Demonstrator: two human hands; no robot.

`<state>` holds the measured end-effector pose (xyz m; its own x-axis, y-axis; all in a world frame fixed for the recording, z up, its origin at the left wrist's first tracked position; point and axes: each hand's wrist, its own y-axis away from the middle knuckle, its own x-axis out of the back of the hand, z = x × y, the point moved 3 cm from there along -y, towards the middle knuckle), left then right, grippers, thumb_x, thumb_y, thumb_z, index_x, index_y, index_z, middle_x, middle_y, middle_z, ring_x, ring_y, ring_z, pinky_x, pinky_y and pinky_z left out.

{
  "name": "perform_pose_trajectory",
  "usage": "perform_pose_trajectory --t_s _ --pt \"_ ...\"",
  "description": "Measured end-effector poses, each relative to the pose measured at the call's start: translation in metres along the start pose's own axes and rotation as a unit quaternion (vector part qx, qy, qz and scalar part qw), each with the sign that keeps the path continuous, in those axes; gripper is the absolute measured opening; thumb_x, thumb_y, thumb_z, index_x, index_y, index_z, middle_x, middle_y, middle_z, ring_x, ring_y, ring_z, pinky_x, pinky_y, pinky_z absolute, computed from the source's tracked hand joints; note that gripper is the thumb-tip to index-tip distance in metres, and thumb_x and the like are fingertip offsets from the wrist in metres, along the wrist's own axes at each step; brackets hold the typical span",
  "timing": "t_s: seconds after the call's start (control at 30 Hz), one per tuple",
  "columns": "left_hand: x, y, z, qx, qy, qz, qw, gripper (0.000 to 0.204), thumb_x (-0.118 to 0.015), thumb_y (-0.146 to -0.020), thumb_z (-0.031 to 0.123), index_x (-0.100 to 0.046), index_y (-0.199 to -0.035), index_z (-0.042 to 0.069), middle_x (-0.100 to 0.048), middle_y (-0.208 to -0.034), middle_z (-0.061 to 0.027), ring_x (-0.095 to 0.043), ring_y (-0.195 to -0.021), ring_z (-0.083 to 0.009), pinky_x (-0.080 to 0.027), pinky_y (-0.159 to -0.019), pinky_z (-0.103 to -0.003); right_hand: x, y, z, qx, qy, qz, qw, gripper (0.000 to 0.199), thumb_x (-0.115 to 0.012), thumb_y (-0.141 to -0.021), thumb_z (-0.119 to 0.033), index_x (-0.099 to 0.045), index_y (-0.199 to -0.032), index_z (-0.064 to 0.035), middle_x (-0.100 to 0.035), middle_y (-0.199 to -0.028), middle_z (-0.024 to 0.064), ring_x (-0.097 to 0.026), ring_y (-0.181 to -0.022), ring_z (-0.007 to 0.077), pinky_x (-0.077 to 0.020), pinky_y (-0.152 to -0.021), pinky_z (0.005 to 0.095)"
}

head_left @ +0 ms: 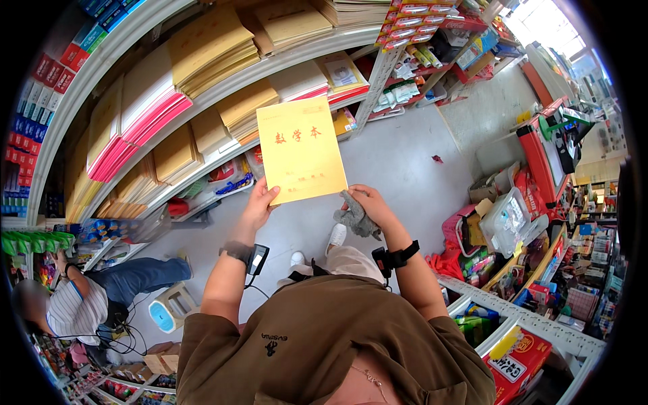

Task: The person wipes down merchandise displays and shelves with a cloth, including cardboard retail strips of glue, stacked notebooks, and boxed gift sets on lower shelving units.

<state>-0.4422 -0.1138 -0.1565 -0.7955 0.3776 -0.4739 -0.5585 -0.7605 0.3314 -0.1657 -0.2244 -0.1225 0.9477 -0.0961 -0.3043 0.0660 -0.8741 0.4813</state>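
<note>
A yellow exercise book (302,158) with red print on its cover is held up in front of me, tilted slightly. My left hand (258,204) grips its lower left corner, thumb on the cover. A crumpled grey cloth (356,217) hangs from my right hand (371,204), whose fingers are closed on it beside the book's lower right corner. Whether those fingers also pinch the book cannot be made out. Beyond the book, paper stacks (246,116) lie on the lower shelf, and more yellow stacks (209,50) on the shelf above.
White shelving (233,88) curves across the far left. On the left, another person (88,293) is near a blue-and-white stool (172,307). At right stand a clear plastic bin (505,219), a pink basket (459,226) and a rack with a red box (518,361). Grey floor (418,162) lies between.
</note>
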Motion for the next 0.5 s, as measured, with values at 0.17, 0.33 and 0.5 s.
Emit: perform_pose_trajectory --t_s 0.17,0.33,0.5 --pt "0.007 -0.027 0.010 -0.014 -0.004 0.132 0.991 0.037 -0.055 -0.095 0.013 -0.047 -0.131 0.014 -0.062 -0.108 0.0046 -0.059 -0.080 -0.0037 -0.050 -0.061 -0.017 0.030 -0.010 -0.014 0.015 0.025 0.023 0.999 0.024 -0.056 -0.094 -0.023 -0.061 -0.102 -0.0007 -0.067 -0.078 0.0092 -0.063 -0.070 0.0153 -0.0515 -0.065 0.0285" --pt "0.055 -0.065 0.031 -0.049 -0.020 0.192 0.980 0.036 -0.053 -0.096 0.012 -0.046 -0.131 0.015 -0.062 -0.109 0.0010 -0.058 -0.082 -0.0076 -0.047 -0.062 -0.021 0.055 -0.011 -0.023 0.006 0.029 0.043 0.999 0.026 -0.055 -0.095 -0.025 -0.062 -0.102 -0.0006 -0.066 -0.077 0.0086 -0.062 -0.069 0.0147 -0.0511 -0.064 0.0280" --pt "0.088 -0.098 0.065 -0.060 -0.040 0.233 0.970 0.032 -0.052 -0.096 0.012 -0.046 -0.128 0.018 -0.062 -0.108 0.0015 -0.059 -0.085 -0.0094 -0.046 -0.063 -0.024 0.074 -0.016 -0.036 0.012 0.053 0.056 0.997 0.031 -0.052 -0.096 -0.028 -0.062 -0.101 0.0006 -0.065 -0.076 0.0085 -0.061 -0.065 0.0144 -0.0507 -0.061 0.0271"
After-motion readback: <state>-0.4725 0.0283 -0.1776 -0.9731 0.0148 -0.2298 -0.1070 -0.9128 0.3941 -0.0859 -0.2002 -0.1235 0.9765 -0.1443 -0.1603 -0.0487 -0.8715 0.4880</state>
